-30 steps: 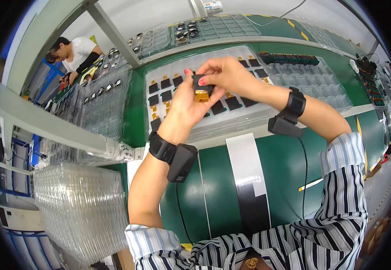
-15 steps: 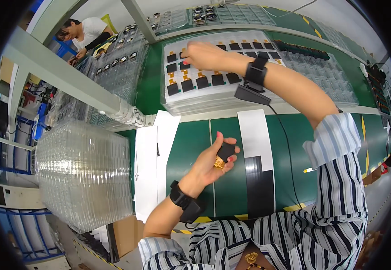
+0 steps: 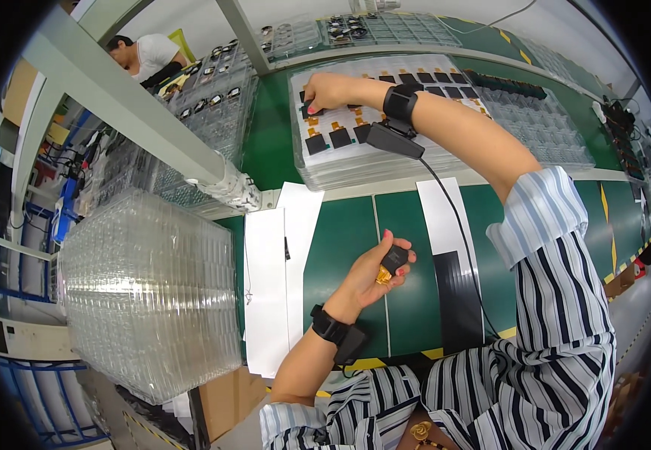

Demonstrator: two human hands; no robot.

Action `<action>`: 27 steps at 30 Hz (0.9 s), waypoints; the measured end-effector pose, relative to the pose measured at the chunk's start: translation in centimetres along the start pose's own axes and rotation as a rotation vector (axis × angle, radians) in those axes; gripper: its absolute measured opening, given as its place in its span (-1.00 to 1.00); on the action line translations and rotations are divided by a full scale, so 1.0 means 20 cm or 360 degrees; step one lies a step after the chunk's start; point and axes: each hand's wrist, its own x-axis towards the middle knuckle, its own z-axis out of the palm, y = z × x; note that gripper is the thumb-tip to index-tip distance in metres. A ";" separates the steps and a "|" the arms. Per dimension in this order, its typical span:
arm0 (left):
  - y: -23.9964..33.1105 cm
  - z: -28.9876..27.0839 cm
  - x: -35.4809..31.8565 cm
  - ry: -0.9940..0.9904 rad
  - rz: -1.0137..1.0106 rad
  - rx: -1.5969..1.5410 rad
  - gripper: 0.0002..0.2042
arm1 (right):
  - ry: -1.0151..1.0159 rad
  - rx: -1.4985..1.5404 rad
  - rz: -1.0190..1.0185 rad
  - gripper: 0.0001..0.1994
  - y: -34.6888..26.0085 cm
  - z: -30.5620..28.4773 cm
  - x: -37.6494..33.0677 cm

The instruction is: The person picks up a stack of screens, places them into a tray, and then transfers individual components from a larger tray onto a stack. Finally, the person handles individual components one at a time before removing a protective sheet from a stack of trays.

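Note:
My left hand (image 3: 364,276) is raised over the green table, fingers closed around a black square piece with a gold flex tail (image 3: 395,259); whether more than one lies in the grip I cannot tell. My right hand (image 3: 331,91) reaches to the left end of a clear plastic tray (image 3: 340,177) on the raised shelf. Its fingertips pinch another black square piece (image 3: 311,110) there, partly covered by the fingers. Rows of similar black squares with orange flex tails (image 3: 340,138) fill much of the tray. Each wrist wears a black strap with a small box.
A tall stack of clear trays (image 3: 153,300) stands at the left beside a grey post (image 3: 153,112). White sheets (image 3: 265,285) and a black-and-white strip (image 3: 445,225) lie on the table. A cable (image 3: 460,232) hangs from my right wrist. Another person (image 3: 157,56) works at the far left.
The view has shifted, so the scene sits further right. My right hand has moved lower at the tray's left end, onto a black square. My left hand still holds its piece.

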 end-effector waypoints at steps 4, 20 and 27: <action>0.02 -0.01 -0.02 0.0024 0.0053 -0.0005 -0.63 | 0.0056 0.0215 0.0235 -0.80 -0.01 -0.07 -0.03; 0.00 -0.01 -0.01 0.0036 0.0070 0.0042 -0.64 | -0.0249 0.0213 0.0572 -0.77 0.21 -0.29 -0.31; 0.01 0.01 0.00 0.0115 0.0081 -0.0018 -0.65 | -0.0216 0.0190 0.0571 -0.76 0.20 -0.31 -0.41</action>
